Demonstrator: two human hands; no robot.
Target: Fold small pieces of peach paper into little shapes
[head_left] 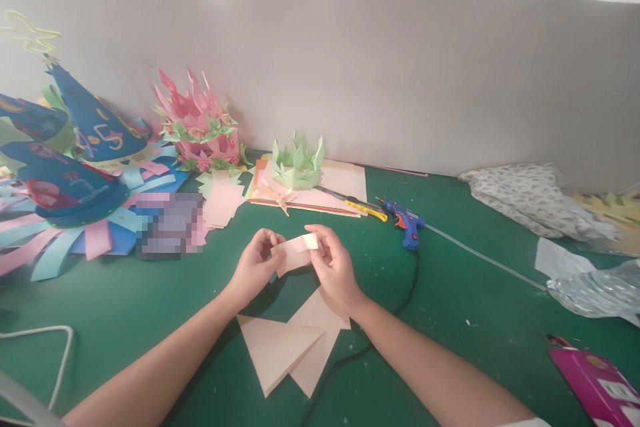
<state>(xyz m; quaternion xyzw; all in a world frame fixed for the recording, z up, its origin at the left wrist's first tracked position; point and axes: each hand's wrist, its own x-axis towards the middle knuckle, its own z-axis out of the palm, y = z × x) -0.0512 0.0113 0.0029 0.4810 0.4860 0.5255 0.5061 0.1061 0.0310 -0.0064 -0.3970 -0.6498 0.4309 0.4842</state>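
Both my hands meet above the green table [450, 307] and pinch one small folded piece of pale pink paper [295, 251]. My left hand [255, 265] grips its left end with curled fingers. My right hand [333, 265] holds the right end between thumb and fingers. Below my hands, several pale pink paper triangles [287, 347] lie flat on the table, overlapping one another.
A green paper crown [299, 163] sits on coloured sheets, beside a pink paper flower [197, 123]. Blue cone hats [75, 147] and paper strips fill the left. A blue glue gun [407, 223], a yellow cutter [363, 205], cloth [530, 197] and a magenta box [597, 380] lie right.
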